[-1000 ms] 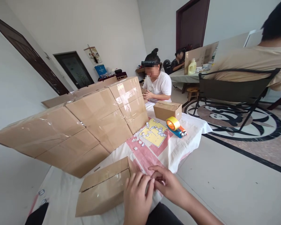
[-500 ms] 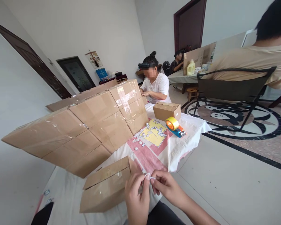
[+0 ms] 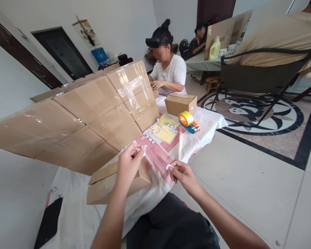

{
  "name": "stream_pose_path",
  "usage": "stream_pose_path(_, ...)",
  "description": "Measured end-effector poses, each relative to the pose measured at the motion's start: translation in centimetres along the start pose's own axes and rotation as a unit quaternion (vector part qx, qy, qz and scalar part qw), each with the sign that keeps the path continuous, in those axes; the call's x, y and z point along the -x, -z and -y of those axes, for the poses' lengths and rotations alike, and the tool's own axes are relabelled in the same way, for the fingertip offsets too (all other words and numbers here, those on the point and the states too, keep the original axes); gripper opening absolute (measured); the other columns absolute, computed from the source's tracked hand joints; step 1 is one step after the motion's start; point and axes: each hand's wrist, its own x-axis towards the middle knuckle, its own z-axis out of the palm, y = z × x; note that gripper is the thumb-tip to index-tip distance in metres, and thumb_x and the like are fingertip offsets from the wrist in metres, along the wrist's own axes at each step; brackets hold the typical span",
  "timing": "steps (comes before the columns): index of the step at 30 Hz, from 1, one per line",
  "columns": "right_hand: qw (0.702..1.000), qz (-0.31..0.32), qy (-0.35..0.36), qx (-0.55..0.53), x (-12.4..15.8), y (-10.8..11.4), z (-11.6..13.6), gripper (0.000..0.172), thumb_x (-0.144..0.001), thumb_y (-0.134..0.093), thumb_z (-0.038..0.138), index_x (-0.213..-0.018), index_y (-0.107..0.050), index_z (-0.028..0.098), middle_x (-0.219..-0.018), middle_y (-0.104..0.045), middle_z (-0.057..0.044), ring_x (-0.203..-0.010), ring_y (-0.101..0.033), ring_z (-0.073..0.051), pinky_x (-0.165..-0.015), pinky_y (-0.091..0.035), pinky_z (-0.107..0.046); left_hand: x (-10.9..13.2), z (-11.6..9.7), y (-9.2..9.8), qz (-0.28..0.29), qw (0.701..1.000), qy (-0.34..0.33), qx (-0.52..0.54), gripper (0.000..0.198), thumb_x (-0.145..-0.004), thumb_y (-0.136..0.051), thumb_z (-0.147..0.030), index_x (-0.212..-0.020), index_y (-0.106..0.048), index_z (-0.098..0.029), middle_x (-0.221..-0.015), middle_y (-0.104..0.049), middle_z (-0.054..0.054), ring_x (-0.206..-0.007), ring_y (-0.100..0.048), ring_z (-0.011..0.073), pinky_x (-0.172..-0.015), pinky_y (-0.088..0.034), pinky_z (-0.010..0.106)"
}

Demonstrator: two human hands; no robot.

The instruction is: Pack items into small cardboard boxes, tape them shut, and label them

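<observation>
My left hand (image 3: pixel 129 164) is closed in a pinch on a small white paper piece (image 3: pixel 144 149), over the near carton's right end. A second small white paper piece (image 3: pixel 169 167) is pinched between the thumb and fingers of my right hand (image 3: pixel 182 175), above the table's edge. The two hands are apart. I cannot tell which piece is a sticker and which its backing. Below my left hand lies a brown carton (image 3: pixel 101 193), partly hidden by my forearm. Farther off, several white scraps lie on a yellow sheet (image 3: pixel 168 137).
A wall of taped cartons (image 3: pixel 98 103) stands on the left of the cloth-covered table (image 3: pixel 75 207). Behind the yellow sheet are a tape dispenser (image 3: pixel 188 121) and a small carton (image 3: pixel 180 105). Across the table sits a person in white (image 3: pixel 171 74). A chair (image 3: pixel 264 76) stands at right.
My hands have separated: the left went up and left, the right slightly up, each with a white piece. The view has tipped downward, showing more of my lap.
</observation>
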Motion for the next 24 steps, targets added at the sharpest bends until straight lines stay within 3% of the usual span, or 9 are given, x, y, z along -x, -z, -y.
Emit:
stream_pose_path(4, 1.000, -0.023, -0.008, -0.004, -0.2, 0.1, -0.2, 0.037, -0.085, -0.072, 0.054, -0.085, -0.060, 0.019, -0.047, -0.057, 0.006, -0.040, -0.043, -0.008, -0.042, -0.033, -0.021, -6.3, -0.7, -2.7, 0.115, 0.986, -0.041, -0.117, 0.024, -0.089, -0.060, -0.044, -0.081, -0.066, -0.023, -0.062, -0.060, -0.005, -0.061, -0.057, 0.0128, -0.058, -0.039, 0.026)
stream_pose_path(7, 0.999, -0.028, -0.033, -0.005, -0.1, -0.1, -1.0, 0.041, -0.082, -0.072, 0.058, -0.084, -0.060, 0.019, -0.047, -0.058, 0.005, -0.036, -0.039, -0.007, -0.039, -0.029, -0.021, -11.3, -1.0, -6.3, 0.155, 0.962, -0.069, -0.212, 0.025, -0.091, -0.059, -0.043, -0.087, -0.070, -0.021, -0.079, -0.070, 0.002, -0.081, -0.066, 0.0196, -0.075, -0.049, 0.033)
stream_pose_path(11, 0.997, -0.005, -0.071, -0.004, 2.8, -1.2, -3.8, 0.048, -0.082, -0.068, 0.066, -0.085, -0.058, 0.019, -0.051, -0.061, 0.004, -0.035, -0.039, -0.006, -0.039, -0.027, -0.021, -16.1, -1.4, -12.1, 0.222, 0.918, -0.116, -0.309, 0.032, -0.094, -0.061, -0.044, -0.106, -0.067, -0.015, -0.111, -0.070, 0.008, -0.108, -0.064, 0.0229, -0.100, -0.049, 0.049)
stream_pose_path(14, 0.987, 0.051, -0.152, 0.005, 6.6, -2.2, -7.0, 0.054, -0.081, -0.065, 0.072, -0.087, -0.055, 0.020, -0.050, -0.058, 0.005, -0.034, -0.036, -0.006, -0.036, -0.023, -0.020, -17.4, -1.8, -15.9, 0.279, 0.884, -0.129, -0.352, 0.031, -0.093, -0.065, -0.041, -0.111, -0.066, -0.016, -0.118, -0.068, 0.009, -0.109, -0.064, 0.0228, -0.098, -0.053, 0.048)
stream_pose_path(17, 0.973, 0.071, -0.220, 0.006, 9.9, -2.6, -9.4, 0.058, -0.075, -0.067, 0.076, -0.082, -0.051, 0.021, -0.047, -0.048, 0.009, -0.038, -0.037, -0.005, -0.039, -0.023, -0.019, -17.6, -1.7, -18.6, 0.311, 0.861, -0.129, -0.381, 0.032, -0.093, -0.065, -0.040, -0.115, -0.065, -0.016, -0.120, -0.067, 0.009, -0.109, -0.064, 0.0227, -0.096, -0.055, 0.048)
stream_pose_path(21, 0.962, 0.129, -0.236, 0.039, 11.5, -2.4, -9.6, 0.047, -0.075, -0.077, 0.060, -0.076, -0.056, 0.018, -0.052, -0.045, 0.009, -0.046, -0.035, -0.004, -0.043, -0.020, -0.019, -17.5, -0.4, -19.7, 0.333, 0.842, -0.122, -0.407, 0.035, -0.093, -0.064, -0.042, -0.117, -0.064, -0.017, -0.123, -0.066, 0.009, -0.113, -0.063, 0.0241, -0.098, -0.053, 0.049)
stream_pose_path(24, 0.961, 0.139, -0.237, 0.044, 11.3, -2.4, -8.9, 0.035, -0.080, -0.074, 0.048, -0.079, -0.056, 0.018, -0.054, -0.053, 0.006, -0.048, -0.044, -0.006, -0.044, -0.027, -0.018, -17.8, 0.3, -19.5, 0.370, 0.821, -0.133, -0.414, 0.035, -0.093, -0.064, -0.043, -0.117, -0.065, -0.017, -0.123, -0.067, 0.009, -0.114, -0.063, 0.0240, -0.100, -0.052, 0.049)
